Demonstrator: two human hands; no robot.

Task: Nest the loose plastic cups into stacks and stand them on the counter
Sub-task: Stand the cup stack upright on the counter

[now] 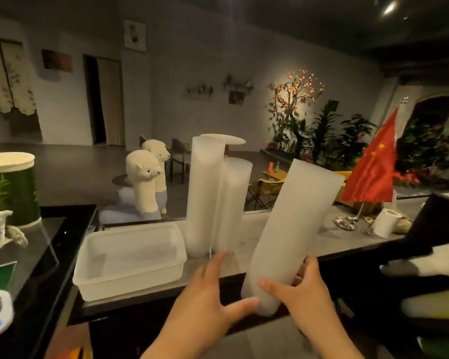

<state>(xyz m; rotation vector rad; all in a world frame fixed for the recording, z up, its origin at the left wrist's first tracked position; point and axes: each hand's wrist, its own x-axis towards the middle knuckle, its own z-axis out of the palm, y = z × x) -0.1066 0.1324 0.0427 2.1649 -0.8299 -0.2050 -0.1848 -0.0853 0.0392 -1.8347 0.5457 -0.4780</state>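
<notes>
Your right hand clamps a tilted cup stack at five o'clock of two standing stacks on the worktop, your left hand spread, steadying its base.

I am seeing translucent, finely ribbed plastic in the tilted cup stack at centre right and the two standing stacks mid-frame. The tub at lower left is showing smooth, milky plastic. The counter is looking like polished stone; the red flag at right, glossy cloth.
</notes>
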